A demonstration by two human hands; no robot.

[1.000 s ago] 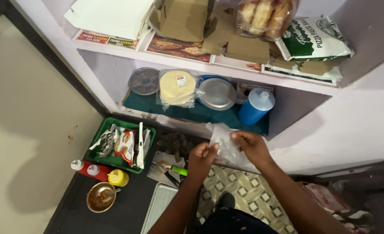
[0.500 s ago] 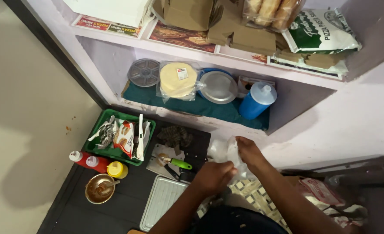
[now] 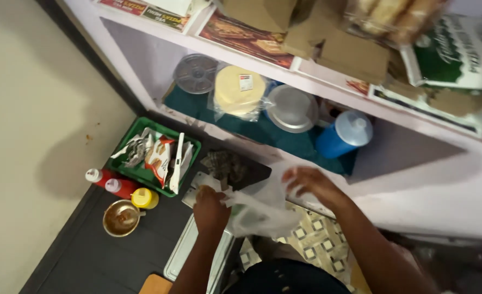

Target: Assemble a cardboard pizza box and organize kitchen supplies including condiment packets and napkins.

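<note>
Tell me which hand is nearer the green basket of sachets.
Left. The left hand grips the clear plastic bag just right of and below the green basket; the right hand holds the bag's far side, farther from it.

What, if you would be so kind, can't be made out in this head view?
- Contents of the clear plastic bag: blurred, held between left hand and right hand.
- Dark clump on the counter: too blurred to identify.
- Top-shelf boxes: cut off by the upper edge.
</note>
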